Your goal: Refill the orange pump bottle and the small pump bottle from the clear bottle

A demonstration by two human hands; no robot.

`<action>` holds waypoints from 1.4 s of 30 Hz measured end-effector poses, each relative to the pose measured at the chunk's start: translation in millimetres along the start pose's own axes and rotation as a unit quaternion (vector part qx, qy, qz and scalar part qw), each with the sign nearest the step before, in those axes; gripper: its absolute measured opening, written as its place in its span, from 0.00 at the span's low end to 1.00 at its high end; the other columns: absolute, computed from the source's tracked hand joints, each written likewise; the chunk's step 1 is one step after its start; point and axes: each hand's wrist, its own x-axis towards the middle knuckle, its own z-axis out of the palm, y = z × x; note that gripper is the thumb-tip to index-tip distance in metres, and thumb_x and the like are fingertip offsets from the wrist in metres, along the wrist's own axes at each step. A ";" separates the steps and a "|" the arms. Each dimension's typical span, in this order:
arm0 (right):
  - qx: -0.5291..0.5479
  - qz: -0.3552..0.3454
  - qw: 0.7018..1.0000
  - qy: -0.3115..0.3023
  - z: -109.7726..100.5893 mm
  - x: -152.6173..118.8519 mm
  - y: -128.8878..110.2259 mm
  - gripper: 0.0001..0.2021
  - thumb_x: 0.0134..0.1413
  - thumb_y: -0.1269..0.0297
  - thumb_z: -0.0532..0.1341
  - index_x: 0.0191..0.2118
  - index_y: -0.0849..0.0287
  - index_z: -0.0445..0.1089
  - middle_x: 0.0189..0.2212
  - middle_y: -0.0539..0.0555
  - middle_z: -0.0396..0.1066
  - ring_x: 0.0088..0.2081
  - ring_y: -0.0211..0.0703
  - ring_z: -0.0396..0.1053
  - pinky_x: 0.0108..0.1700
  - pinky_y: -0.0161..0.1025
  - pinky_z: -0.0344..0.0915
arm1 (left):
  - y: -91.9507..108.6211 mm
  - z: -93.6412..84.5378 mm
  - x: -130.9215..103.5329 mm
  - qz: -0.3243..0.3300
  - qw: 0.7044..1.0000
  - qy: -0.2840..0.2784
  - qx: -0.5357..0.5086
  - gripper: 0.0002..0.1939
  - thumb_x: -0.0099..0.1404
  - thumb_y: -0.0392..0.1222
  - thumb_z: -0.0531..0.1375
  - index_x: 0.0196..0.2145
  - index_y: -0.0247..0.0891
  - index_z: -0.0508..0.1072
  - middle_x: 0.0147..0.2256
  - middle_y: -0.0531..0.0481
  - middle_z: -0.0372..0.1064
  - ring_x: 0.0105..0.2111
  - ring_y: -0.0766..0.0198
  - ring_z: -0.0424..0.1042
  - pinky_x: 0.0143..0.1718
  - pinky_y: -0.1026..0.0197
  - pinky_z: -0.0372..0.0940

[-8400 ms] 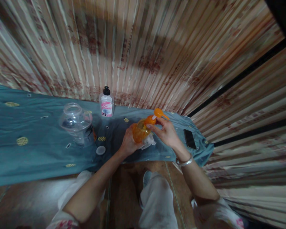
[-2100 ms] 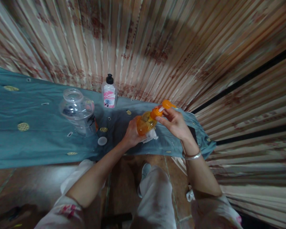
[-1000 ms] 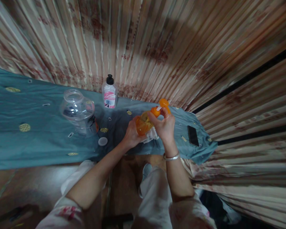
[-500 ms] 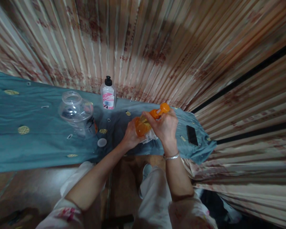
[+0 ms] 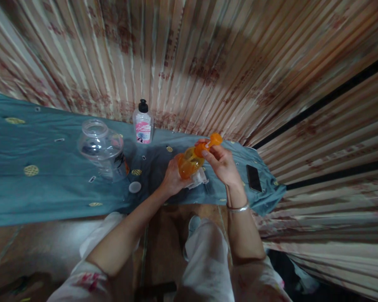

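Note:
A see-through orange spray bottle [image 5: 190, 162] is tilted over the table, its orange head [image 5: 216, 139] pointing up and right. My left hand [image 5: 173, 178] is wrapped round the bottle's body near the base. At the neck, the fingers of my right hand [image 5: 220, 161] are closed on the orange collar just below the head. Crumpled clear plastic or tissue [image 5: 198, 179] lies beneath the bottle; which of the two, I cannot tell.
A large clear plastic jar [image 5: 102, 149] with an open mouth stands at left, a white round lid [image 5: 135, 187] in front of it. Behind is a clear bottle with a black cap [image 5: 143, 126]. A phone [image 5: 254, 178] lies at right. Pleated curtains [image 5: 176, 63] border the table.
My right hand has turned about the bottle's neck, its wrist shifting right and its fingers now on the collar. The left hand has stayed nearly still around the bottle.

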 end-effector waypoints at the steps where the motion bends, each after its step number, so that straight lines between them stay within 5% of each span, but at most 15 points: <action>1: -0.009 -0.003 1.000 -0.001 -0.3 0.2 0.3 0.29 0.53 0.33 0.67 0.47 0.53 0.78 0.46 0.55 0.82 0.50 0.52 0.79 0.57 0.51 0.74 | 0.3 -0.1 0.3 0.000 1.000 0.001 0.004 0.31 0.50 0.46 0.76 0.49 0.44 0.70 0.44 0.47 0.77 0.44 0.50 0.79 0.49 0.45 0.75; 12: -0.241 -0.046 0.968 0.048 2.7 -6.1 -23.2 0.18 0.63 0.43 0.63 0.42 0.54 0.77 0.40 0.55 0.79 0.41 0.50 0.76 0.48 0.44 0.71 | 2.1 1.7 -0.8 0.009 1.000 0.014 0.019 0.30 0.50 0.41 0.74 0.50 0.42 0.70 0.45 0.46 0.76 0.45 0.49 0.78 0.51 0.43 0.74; 26: -0.306 -0.076 0.927 0.202 20.2 -9.3 -4.4 0.18 0.57 0.42 0.69 0.37 0.53 0.73 0.39 0.59 0.78 0.48 0.57 0.75 0.56 0.53 0.70 | 2.7 1.7 -1.1 -0.008 1.000 -0.001 0.023 0.32 0.49 0.39 0.73 0.50 0.41 0.68 0.45 0.46 0.76 0.47 0.48 0.79 0.52 0.45 0.74; 29: -0.287 -0.059 0.935 0.198 19.9 -11.5 -2.5 0.20 0.56 0.41 0.69 0.41 0.53 0.75 0.42 0.60 0.79 0.51 0.58 0.75 0.58 0.54 0.70 | 0.0 1.9 -1.0 0.000 1.000 0.003 0.022 0.33 0.48 0.40 0.74 0.50 0.42 0.68 0.45 0.47 0.77 0.46 0.48 0.79 0.51 0.45 0.74; 34: -0.100 -0.030 0.991 0.086 12.2 -16.5 0.0 0.30 0.56 0.39 0.68 0.57 0.51 0.72 0.55 0.58 0.77 0.58 0.54 0.74 0.62 0.52 0.69 | -0.2 0.8 -0.1 -0.008 1.000 -0.005 0.002 0.34 0.50 0.43 0.73 0.53 0.42 0.67 0.45 0.47 0.77 0.44 0.50 0.79 0.49 0.46 0.75; 38: 0.001 -0.009 0.999 0.047 10.1 -15.2 4.8 0.28 0.55 0.37 0.67 0.53 0.50 0.75 0.54 0.57 0.78 0.58 0.52 0.74 0.62 0.50 0.71 | 0.0 0.3 -0.1 0.010 1.000 0.002 0.002 0.32 0.50 0.42 0.73 0.51 0.44 0.67 0.46 0.47 0.76 0.46 0.47 0.79 0.51 0.42 0.74; 42: 0.007 0.003 0.995 0.102 15.6 -12.6 11.6 0.23 0.52 0.39 0.70 0.43 0.52 0.74 0.44 0.55 0.79 0.49 0.50 0.76 0.58 0.50 0.72 | 0.2 0.0 -0.5 0.012 1.000 0.000 0.004 0.29 0.51 0.41 0.72 0.49 0.45 0.69 0.45 0.48 0.76 0.46 0.47 0.78 0.50 0.43 0.75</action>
